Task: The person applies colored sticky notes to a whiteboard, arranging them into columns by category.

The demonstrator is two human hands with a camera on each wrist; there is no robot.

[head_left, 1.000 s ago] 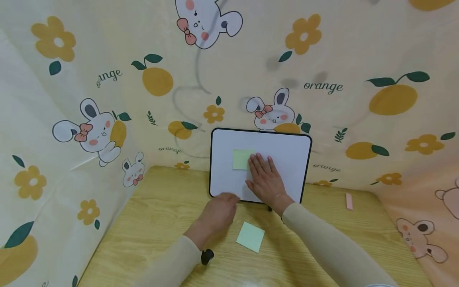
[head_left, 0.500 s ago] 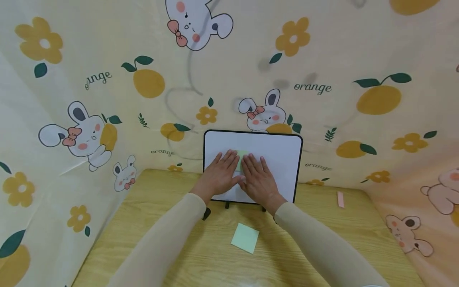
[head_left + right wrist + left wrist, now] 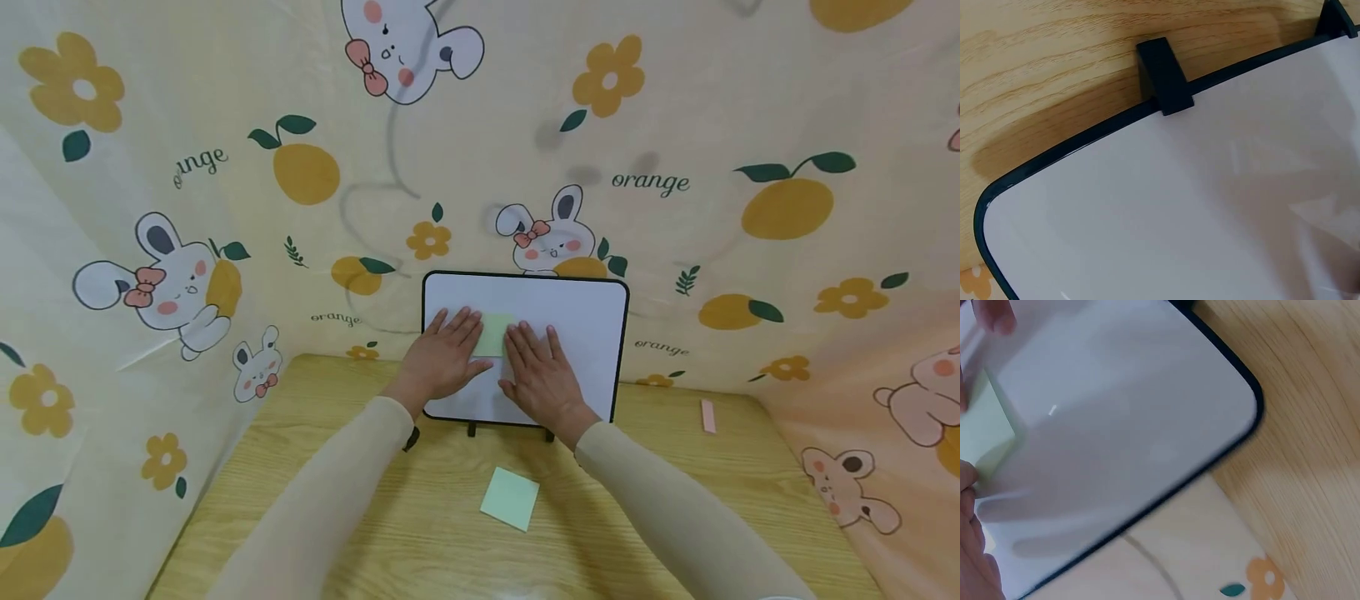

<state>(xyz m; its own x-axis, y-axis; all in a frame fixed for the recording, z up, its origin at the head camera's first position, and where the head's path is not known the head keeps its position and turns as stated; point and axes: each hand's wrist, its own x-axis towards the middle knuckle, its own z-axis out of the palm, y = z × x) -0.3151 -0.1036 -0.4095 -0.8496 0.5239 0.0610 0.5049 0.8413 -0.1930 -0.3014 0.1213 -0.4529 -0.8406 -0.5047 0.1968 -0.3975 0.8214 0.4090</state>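
Observation:
A white board [image 3: 588,321] with a black rim stands tilted on the table, and a pale green sticky note [image 3: 495,335] lies flat on its upper middle. My left hand [image 3: 441,360] rests on the board at the note's left edge, fingers straight. On the other side, my right hand [image 3: 546,373] lies flat with its fingertips at the note's right edge. In the left wrist view, fingers border the note [image 3: 988,428]. The right wrist view mostly holds the board's surface [image 3: 1129,206]. A second pale green sticky note [image 3: 510,498] lies on the table in front.
The wooden table [image 3: 622,533] runs up to a patterned cloth wall [image 3: 480,150]. A small pink strip [image 3: 708,417] lies at the right. Black stand feet [image 3: 1166,75] grip the board's lower edge.
My left hand has risen from the table by the board's lower edge, passed over the note, and slid left to its left edge. The right hand stays on the board; the view shifted slightly.

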